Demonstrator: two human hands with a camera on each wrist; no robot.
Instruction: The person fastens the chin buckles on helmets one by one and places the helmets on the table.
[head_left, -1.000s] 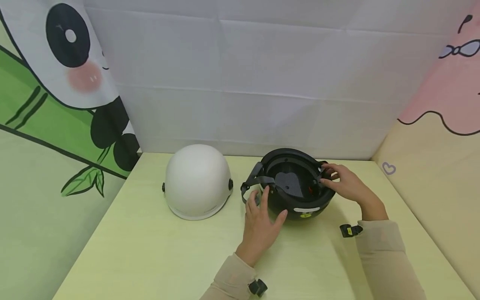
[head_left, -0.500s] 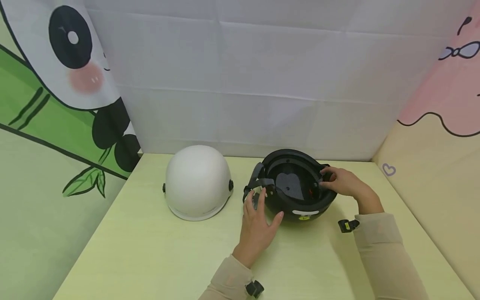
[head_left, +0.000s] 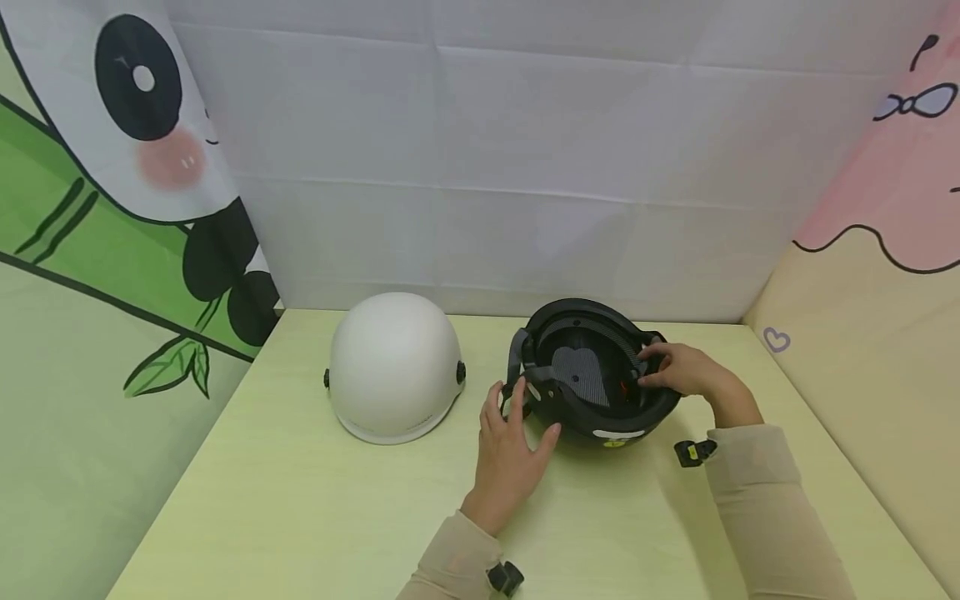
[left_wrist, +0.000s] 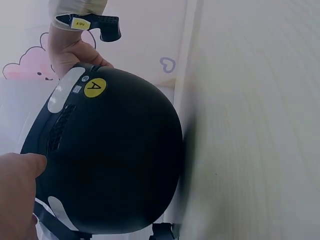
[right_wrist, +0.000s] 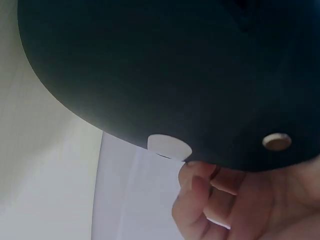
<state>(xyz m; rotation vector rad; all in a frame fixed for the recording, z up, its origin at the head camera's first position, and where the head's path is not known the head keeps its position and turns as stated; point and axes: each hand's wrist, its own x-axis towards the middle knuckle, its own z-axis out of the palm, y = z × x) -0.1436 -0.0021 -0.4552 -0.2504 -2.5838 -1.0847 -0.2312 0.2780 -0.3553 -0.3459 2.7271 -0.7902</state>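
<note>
A black helmet (head_left: 592,408) lies upside down on the table, its padded hollow facing up. My left hand (head_left: 506,458) is at its left side, fingers spread and fairly straight by the chin strap (head_left: 515,354); the left wrist view shows part of this hand (left_wrist: 17,192) beside the rim. Over the right rim, my right hand (head_left: 690,371) holds the helmet with bent fingers; what its fingertips touch inside is partly hidden. In the right wrist view, the curled fingers (right_wrist: 200,202) lie at the rim. Left of the black helmet stands a white helmet (head_left: 396,367), dome up.
The pale yellow table (head_left: 315,525) ends at a white back sheet (head_left: 480,167). Painted side walls stand left and right, the right one (head_left: 862,358) close to the right arm. A yellow round sticker (left_wrist: 95,87) is on the black shell.
The black helmet has turned and shifted slightly right, and its left strap has dropped toward the outside of the rim. My left hand has drawn slightly left; the right hand has lowered a little.
</note>
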